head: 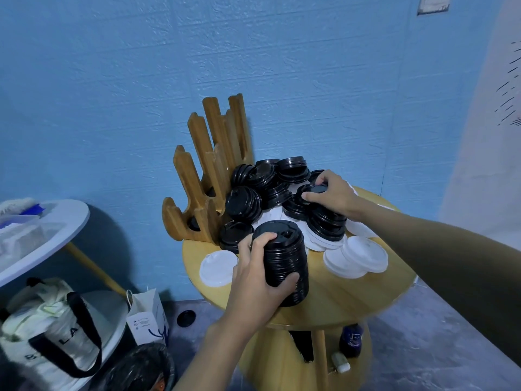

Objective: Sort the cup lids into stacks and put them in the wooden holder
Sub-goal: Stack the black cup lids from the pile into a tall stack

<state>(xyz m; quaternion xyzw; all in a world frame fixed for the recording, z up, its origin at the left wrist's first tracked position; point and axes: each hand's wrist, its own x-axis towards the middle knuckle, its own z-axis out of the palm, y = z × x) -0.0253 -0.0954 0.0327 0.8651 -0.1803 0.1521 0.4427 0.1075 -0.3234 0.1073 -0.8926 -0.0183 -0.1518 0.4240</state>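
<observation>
Fingers of the left hand (pixel 260 273) are wrapping round a tall black lid stack (pixel 287 258) on the wooden table (pixel 352 294). The right hand (pixel 337 197) is pinching one black lid (pixel 317 189) atop the pile (pixel 267 179). The wooden holder (pixel 187 176) is standing just behind, seemingly holding some dark lids low down.

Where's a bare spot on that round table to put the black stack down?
Bare wood lies at the near rim of the table, between the stack and the white lids. The middle and back, beside the holder, are heaped with black lids.
</observation>
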